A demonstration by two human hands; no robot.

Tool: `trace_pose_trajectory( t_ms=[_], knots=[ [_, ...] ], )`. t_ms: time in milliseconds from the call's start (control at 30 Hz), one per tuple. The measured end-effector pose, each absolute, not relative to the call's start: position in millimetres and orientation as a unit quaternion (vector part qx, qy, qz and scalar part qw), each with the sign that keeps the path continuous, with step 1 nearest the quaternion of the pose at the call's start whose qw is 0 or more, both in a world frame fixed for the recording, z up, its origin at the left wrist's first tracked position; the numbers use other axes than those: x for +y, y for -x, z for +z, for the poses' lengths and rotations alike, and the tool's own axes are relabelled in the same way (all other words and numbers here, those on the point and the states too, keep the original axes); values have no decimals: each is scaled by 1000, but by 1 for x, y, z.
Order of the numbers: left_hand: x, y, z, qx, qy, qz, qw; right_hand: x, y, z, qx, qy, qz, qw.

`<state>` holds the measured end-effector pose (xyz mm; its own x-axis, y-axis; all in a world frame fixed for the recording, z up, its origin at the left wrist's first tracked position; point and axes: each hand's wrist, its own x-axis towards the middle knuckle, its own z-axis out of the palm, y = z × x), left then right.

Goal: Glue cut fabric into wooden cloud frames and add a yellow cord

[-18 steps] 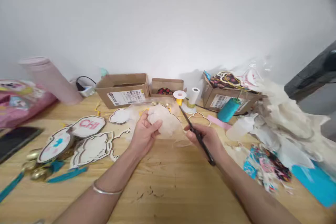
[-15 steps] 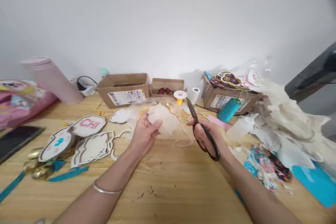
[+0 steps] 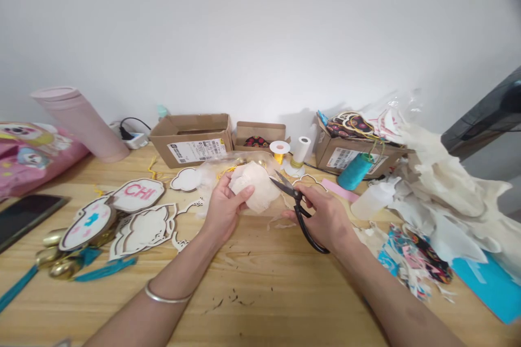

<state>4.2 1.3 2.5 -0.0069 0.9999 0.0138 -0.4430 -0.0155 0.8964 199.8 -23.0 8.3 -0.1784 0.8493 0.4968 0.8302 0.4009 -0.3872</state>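
Between thumb and fingers, my left hand (image 3: 228,203) pinches a piece of cream fabric (image 3: 258,187) with an uneven, rounded edge, held above the table. My right hand (image 3: 321,211) grips black-handled scissors (image 3: 299,200); their blades are parted and point left, the tips right at the fabric's right edge. Whether the blades touch the cloth I cannot tell. Behind the fabric lies a clear plastic bag (image 3: 207,171) with yellow cord. A cream scrap (image 3: 280,222) rests on the table below the blades.
Cardboard boxes (image 3: 189,138) line the wall, with thread spools (image 3: 356,171) and a plastic bottle (image 3: 372,203) at the right. Cream cloth (image 3: 448,184) and colourful scraps (image 3: 415,260) are heaped far right. Left are cloud-shaped pieces (image 3: 148,227), gold bells (image 3: 65,265), a phone (image 3: 32,217) and a pink tumbler (image 3: 81,124).
The scissors have swung from pointing up and away to pointing left at the fabric, and their blades have opened. My left hand stays nearly in place with the fabric.
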Motion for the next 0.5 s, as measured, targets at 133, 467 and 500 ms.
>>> trace_pose_trajectory(
  t_ms=[133,467,500],
  knots=[
    [1,-6,3,381,-388,596,590,-23,-201,7,-784,522,-59,331],
    [1,-3,2,395,-398,588,583,-21,-210,8,-804,507,-76,303],
    [2,-2,2,397,-402,586,581,-20,-213,9,-811,502,-78,291]
  ],
)
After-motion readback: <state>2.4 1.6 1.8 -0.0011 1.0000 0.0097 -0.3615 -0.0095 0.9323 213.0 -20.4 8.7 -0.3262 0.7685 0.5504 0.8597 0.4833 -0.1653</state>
